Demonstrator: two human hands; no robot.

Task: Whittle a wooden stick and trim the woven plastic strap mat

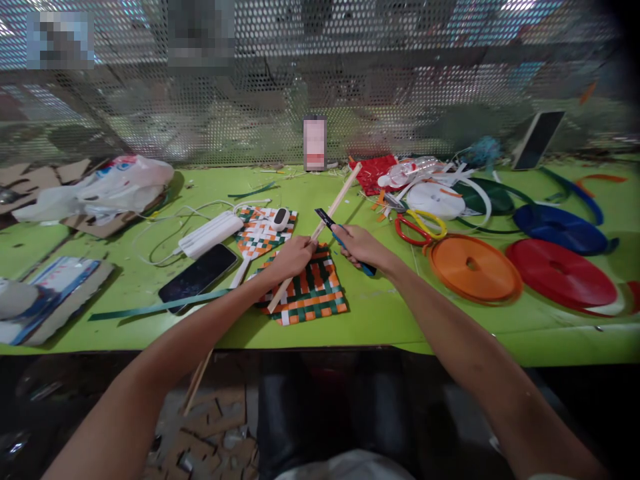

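My left hand [299, 256] is closed around a pale wooden stick [344, 191] that slants across the table. In my right hand [364, 246] is a blue and black utility knife [326, 219], its dark end lying against or just over the stick. Below my left hand lies a woven piece of orange, green and white strips [315, 293], partly covered by the stick's lower end. Beyond it, a smaller woven fan [255, 230] with a pale handle lies flat, and a small white and black device [279, 219] rests on it.
Orange [475, 270], red [561, 273] and blue [557, 229] strip coils lie on the right, near red-and-yellow-handled scissors [419, 228]. To the left are a dark phone [199, 277], a white power strip [210, 235] and a plastic bag [120, 183]. A perforated metal screen [250, 113] stands behind.
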